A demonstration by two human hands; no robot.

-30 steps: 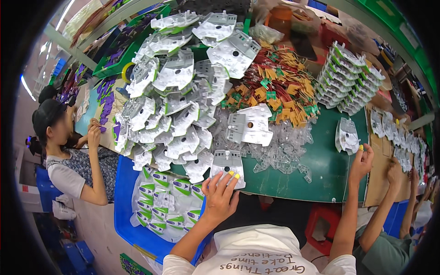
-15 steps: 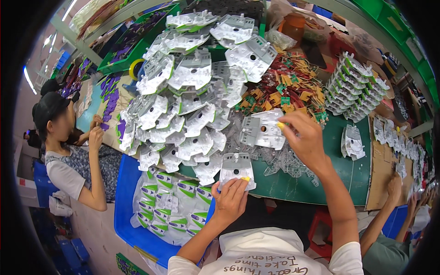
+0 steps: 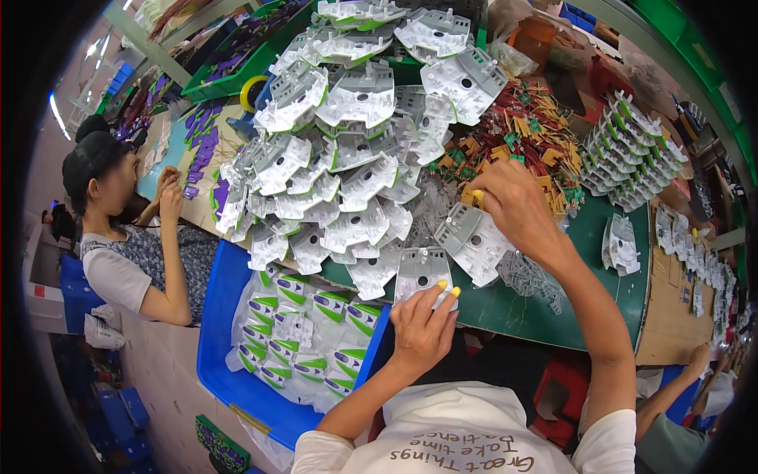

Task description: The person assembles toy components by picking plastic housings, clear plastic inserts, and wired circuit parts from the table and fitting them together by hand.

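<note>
My left hand point(image 3: 422, 333) grips the near edge of a white plastic housing point(image 3: 422, 272) with a grey end, at the front of the green table. Yellow covers sit on two of its fingertips. Above a second, tilted white-and-grey housing point(image 3: 476, 243), my right hand point(image 3: 517, 209) is closed in a pinch at its far corner, close to a pile of small circuit boards with red wires point(image 3: 505, 130). Whatever is between those fingers is hidden. Clear plastic parts point(image 3: 527, 278) lie by the second housing.
A tall heap of similar housings point(image 3: 347, 186) rises at the left. A blue bin point(image 3: 217, 347) below it holds green-and-white units. Stacked housings point(image 3: 628, 158) and one pair point(image 3: 621, 246) stand at the right. A co-worker point(image 3: 126, 245) sits at the left.
My right hand has moved from the second housing's right edge to its far corner, and that housing has turned. My left hand stays on the near housing. The whole view has shifted slightly.
</note>
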